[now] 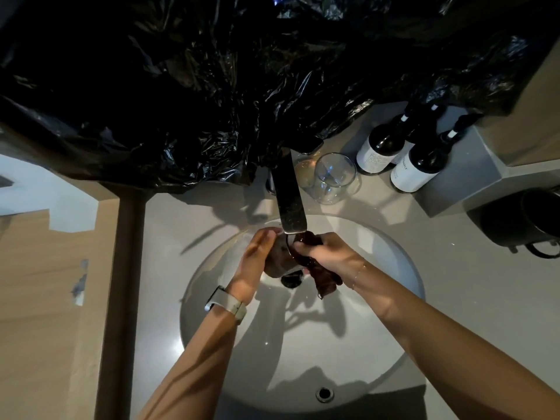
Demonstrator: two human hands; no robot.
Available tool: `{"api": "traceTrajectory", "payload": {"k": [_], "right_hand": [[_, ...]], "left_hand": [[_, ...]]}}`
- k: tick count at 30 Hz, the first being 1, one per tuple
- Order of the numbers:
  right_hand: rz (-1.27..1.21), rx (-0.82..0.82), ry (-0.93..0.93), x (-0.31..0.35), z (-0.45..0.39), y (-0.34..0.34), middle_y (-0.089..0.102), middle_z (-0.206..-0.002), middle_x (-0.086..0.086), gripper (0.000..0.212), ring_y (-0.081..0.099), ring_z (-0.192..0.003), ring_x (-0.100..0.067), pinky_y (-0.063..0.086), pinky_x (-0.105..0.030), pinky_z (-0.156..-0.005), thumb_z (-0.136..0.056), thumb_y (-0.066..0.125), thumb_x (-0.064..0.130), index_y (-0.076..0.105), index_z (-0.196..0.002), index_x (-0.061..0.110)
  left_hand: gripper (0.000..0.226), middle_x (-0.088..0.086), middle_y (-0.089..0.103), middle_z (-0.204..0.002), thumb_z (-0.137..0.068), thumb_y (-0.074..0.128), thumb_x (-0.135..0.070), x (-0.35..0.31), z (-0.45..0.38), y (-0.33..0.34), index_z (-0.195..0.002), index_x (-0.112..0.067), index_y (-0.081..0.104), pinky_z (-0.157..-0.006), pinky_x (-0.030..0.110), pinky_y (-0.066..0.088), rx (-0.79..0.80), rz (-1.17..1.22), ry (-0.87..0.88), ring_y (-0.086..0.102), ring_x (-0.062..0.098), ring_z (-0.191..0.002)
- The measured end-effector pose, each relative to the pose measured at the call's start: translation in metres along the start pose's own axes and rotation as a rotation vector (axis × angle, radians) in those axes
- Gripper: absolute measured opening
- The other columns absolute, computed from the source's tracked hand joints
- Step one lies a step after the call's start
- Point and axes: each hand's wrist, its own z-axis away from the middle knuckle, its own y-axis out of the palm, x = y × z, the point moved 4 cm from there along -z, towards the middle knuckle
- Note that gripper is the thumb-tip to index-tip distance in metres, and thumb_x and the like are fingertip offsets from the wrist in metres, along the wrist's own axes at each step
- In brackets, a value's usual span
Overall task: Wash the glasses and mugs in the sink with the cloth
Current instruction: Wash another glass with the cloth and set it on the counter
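Risk first: glass (pixel 280 257) is wet and held over a hard basin; left hand (pixel 257 253) is curled round its body, fingers wrapped on the far side, so a slip from soap or water would likely drop it onto the sink (pixel 403 268) and chip or crack it. Right hand (pixel 325 253) pinches the cloth (pixel 318 274) at the rim, fingers bunched tight on the fabric; twisting hard there could lever the glass out of the left grip. Faucet spout (pixel 291 201) sits just above the rim, so lifting carelessly could knock glass against metal. Cannot tell if water is running.

Glass itself: clear, tilted on its side, mouth toward the right hand, held above the drain in the middle of the sink. Cloth is dark reddish-brown, looks wet, tail hanging below the right hand. Second clear glass (pixel 335 177) stands upright on the counter (pixel 454 283) behind the sink, beside dark bottles (pixel 394 150); dark mug (pixel 521 222) at far right.
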Motion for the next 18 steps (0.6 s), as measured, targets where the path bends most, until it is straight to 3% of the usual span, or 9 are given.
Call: {"api": "traceTrajectory", "payload": {"k": [1,3,4,7,9,13,18], "right_hand": [[0.010,0.030,0.017,0.001,0.002,0.000,0.064,-0.063,-0.010,0.024,0.060,-0.044,-0.017,0.046,-0.022,-0.042,-0.092,0.063,0.027,0.067,-0.085,0.004],[0.036,0.066,0.050,0.003,0.001,0.000,0.065,-0.062,-0.009,0.022,0.061,-0.045,-0.018,0.048,-0.026,-0.044,-0.091,0.063,0.026,0.066,-0.082,0.006],[0.066,0.073,0.056,0.004,0.002,-0.001,0.065,-0.062,-0.007,0.019,0.062,-0.048,-0.017,0.048,-0.025,-0.048,-0.091,0.064,0.025,0.066,-0.081,0.008],[0.165,0.126,-0.026,0.009,0.004,-0.001,0.067,-0.071,-0.003,0.011,0.064,-0.061,-0.014,0.049,-0.024,-0.057,-0.092,0.063,0.025,0.064,-0.084,0.018],[0.126,0.145,-0.088,0.013,0.011,-0.004,0.065,-0.065,0.000,0.014,0.062,-0.054,-0.009,0.046,-0.018,-0.051,-0.093,0.062,0.026,0.064,-0.087,0.013],[-0.176,0.158,-0.143,0.005,0.022,-0.016,0.060,-0.052,0.012,0.016,0.055,-0.043,0.001,0.039,-0.010,-0.042,-0.094,0.061,0.017,0.063,-0.101,0.002],[-0.413,0.037,-0.236,-0.023,0.030,-0.032,0.072,-0.085,-0.004,0.025,0.069,-0.078,-0.015,0.052,-0.025,-0.062,-0.089,0.064,0.015,0.064,-0.112,0.005]], "left_hand": [[0.020,0.000,0.071,-0.104,-0.098,0.058,-0.019,-0.005,0.003,-0.003,-0.117,-0.013,0.060,-0.085,0.022,0.051,0.117,-0.076,0.095,0.065,0.021,-0.104],[0.052,-0.008,0.071,-0.106,-0.083,0.075,-0.002,-0.005,0.009,-0.003,-0.129,-0.011,0.051,-0.086,0.021,0.052,0.378,-0.224,0.143,0.068,0.007,-0.102],[0.069,-0.008,0.070,-0.112,-0.074,0.084,-0.001,-0.003,0.007,-0.003,-0.132,-0.012,0.049,-0.089,0.024,0.053,0.420,-0.350,0.177,0.067,0.006,-0.105],[0.090,-0.005,0.064,-0.121,-0.059,0.093,-0.029,-0.006,0.002,-0.002,-0.135,-0.017,0.049,-0.095,0.031,0.050,0.302,-0.727,0.359,0.063,0.013,-0.108],[0.088,-0.004,0.066,-0.117,-0.058,0.086,-0.042,-0.006,0.001,-0.004,-0.134,-0.018,0.050,-0.090,0.033,0.053,0.226,-0.738,0.420,0.065,0.014,-0.103],[0.084,-0.008,0.065,-0.116,-0.061,0.087,-0.035,-0.002,0.002,-0.004,-0.135,-0.024,0.048,-0.090,0.026,0.052,0.164,-0.680,0.418,0.064,0.008,-0.103],[0.085,-0.008,0.063,-0.120,-0.062,0.090,-0.028,0.010,0.004,0.002,-0.136,-0.023,0.048,-0.087,0.010,0.046,0.127,-0.655,0.344,0.062,0.007,-0.104]]}}
